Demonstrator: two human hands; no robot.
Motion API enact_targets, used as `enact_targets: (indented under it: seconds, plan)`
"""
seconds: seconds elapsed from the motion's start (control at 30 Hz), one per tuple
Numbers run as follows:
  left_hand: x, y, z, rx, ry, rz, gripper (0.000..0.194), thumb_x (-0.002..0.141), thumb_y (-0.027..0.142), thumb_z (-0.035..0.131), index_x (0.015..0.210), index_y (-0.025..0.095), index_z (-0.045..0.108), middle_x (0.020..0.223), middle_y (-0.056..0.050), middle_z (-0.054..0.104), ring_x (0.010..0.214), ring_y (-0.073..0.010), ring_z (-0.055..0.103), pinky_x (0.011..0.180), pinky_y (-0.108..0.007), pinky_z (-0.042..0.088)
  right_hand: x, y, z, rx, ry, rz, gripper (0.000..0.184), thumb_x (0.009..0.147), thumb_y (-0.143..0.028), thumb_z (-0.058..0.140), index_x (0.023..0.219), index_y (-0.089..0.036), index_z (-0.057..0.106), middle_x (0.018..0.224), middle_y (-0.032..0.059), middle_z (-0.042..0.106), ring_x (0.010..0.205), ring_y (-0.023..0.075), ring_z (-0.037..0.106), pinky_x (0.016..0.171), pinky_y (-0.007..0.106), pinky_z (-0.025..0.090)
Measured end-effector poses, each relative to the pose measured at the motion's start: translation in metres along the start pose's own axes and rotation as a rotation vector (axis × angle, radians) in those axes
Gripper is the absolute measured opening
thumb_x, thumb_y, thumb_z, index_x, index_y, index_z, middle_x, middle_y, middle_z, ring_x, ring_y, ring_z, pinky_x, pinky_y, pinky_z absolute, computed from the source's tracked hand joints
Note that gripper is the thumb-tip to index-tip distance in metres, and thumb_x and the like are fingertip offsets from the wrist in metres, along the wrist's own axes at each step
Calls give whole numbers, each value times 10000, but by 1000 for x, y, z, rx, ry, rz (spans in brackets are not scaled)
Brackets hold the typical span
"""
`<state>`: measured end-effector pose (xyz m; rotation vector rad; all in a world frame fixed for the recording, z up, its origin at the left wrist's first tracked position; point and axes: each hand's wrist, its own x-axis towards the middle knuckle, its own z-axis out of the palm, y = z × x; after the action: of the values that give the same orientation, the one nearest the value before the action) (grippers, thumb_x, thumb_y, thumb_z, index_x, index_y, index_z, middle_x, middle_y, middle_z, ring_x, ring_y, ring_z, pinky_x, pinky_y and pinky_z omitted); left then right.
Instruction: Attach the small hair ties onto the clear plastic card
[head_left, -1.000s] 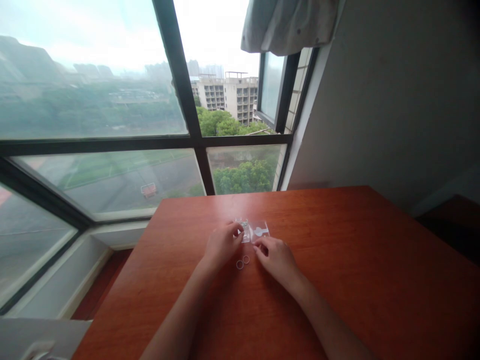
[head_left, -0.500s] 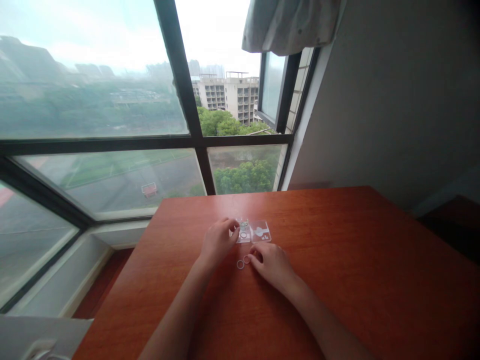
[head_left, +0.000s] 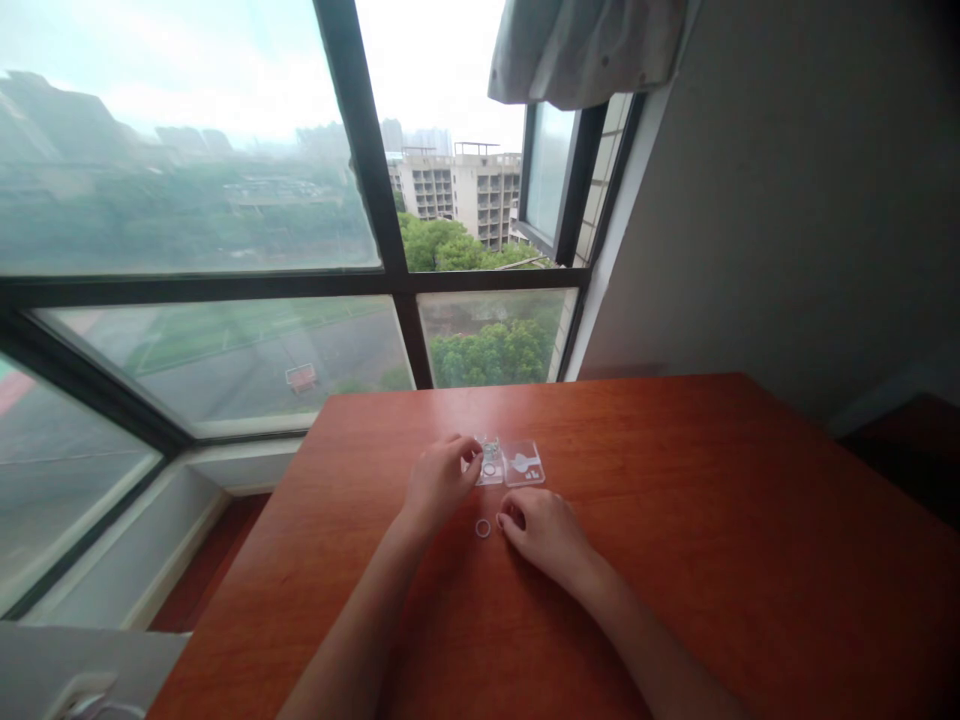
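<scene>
A small clear plastic case [head_left: 523, 479] lies opened flat on the table. Its right half has a pale printed shape and small white marks. Inside the left half are a ring [head_left: 490, 469] and small greenish pieces that are too fine to name. My left hand [head_left: 442, 478] is closed at the left edge of the case, fingers and thumb curled on it. Nearer to me, my right hand [head_left: 546, 526] pinches a thin pale ring [head_left: 499, 521] between thumb and fingertips, which mostly hide it. A second pale ring [head_left: 483, 528] lies flat on the table just left of it.
The reddish-brown wooden table [head_left: 675, 480] reaches to a large dark-framed window [head_left: 401, 283] at the back. A grey curtain [head_left: 585, 50] hangs at the upper right, beside a plain wall [head_left: 765, 200]. A white fixture [head_left: 90, 695] stands at the lower left.
The ring at my right fingertips has shifted slightly right, away from the other ring, and is now mostly hidden in the pinch. My left hand stays at the case.
</scene>
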<state>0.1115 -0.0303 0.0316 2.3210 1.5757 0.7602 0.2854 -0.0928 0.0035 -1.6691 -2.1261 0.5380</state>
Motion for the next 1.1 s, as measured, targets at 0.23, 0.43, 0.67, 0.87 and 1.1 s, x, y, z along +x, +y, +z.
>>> enact_targets:
  seconds: [0.23, 0.43, 0.67, 0.87, 1.1]
  plan:
    - [-1, 8, 1, -151, -87, 70, 122, 812, 183, 551, 826, 180, 672, 809, -27, 670, 702, -130, 579, 645, -224, 401, 3, 9, -5, 60, 139, 45, 90, 828, -242, 567, 773, -221, 635, 706, -7, 675, 660, 141, 597, 615, 231, 338]
    - [-3, 19, 5, -327, -269, 163, 104, 783, 167, 572, 775, 171, 675, 741, -7, 665, 673, -118, 564, 636, -213, 413, 5, 13, -8, 93, 224, 54, 117, 827, -270, 569, 731, -217, 609, 635, -16, 629, 598, 135, 560, 579, 231, 310]
    - [-4, 17, 9, -315, -284, 172, 114, 761, 122, 564, 753, 170, 667, 759, -10, 671, 698, -122, 572, 634, -206, 404, 5, 12, -8, 110, 259, 56, 97, 811, -259, 577, 726, -218, 601, 617, -24, 605, 587, 131, 542, 567, 230, 295]
    - [-5, 17, 10, -275, -251, 173, 110, 756, 112, 552, 726, 167, 642, 742, -8, 661, 684, -120, 566, 629, -209, 393, 5, 12, -8, 116, 280, 53, 97, 815, -264, 582, 735, -217, 607, 617, -25, 597, 587, 131, 538, 569, 229, 299]
    - [-4, 16, 10, -278, -226, 167, 97, 771, 141, 550, 748, 168, 641, 754, -16, 652, 698, -129, 564, 631, -217, 400, 5, 12, -6, 123, 290, 50, 105, 823, -276, 577, 747, -218, 620, 617, -22, 598, 580, 132, 536, 570, 229, 308]
